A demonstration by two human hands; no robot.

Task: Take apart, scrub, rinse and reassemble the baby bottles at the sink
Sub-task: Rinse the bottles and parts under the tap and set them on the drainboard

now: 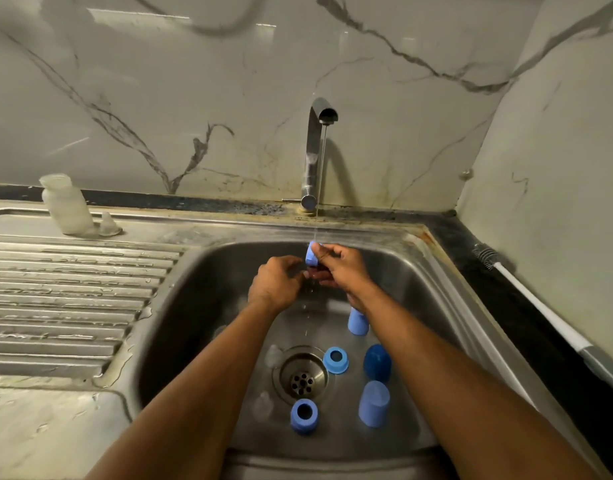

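My right hand [339, 268] pinches a small light-blue bottle part [311, 255] under the thin stream from the tap [315, 154], over the steel sink [201, 271]. My left hand [275, 284] is beside it with curled fingers, touching the underside; what it holds is hidden. On the sink floor lie two blue collar rings [336, 359] [304, 416], a dark-blue cap [377, 362], two light-blue caps [374, 403] [357, 322] and clear teats [273, 355] [262, 405]. A bare clear bottle [67, 204] and a teat [108, 225] stand on the drainboard.
The ribbed drainboard [62, 292] lies left, wet with drops. A bottle brush [540, 306] with a white handle lies on the dark counter at the right. The drain [301, 375] sits mid-sink. Marble wall runs behind and to the right.
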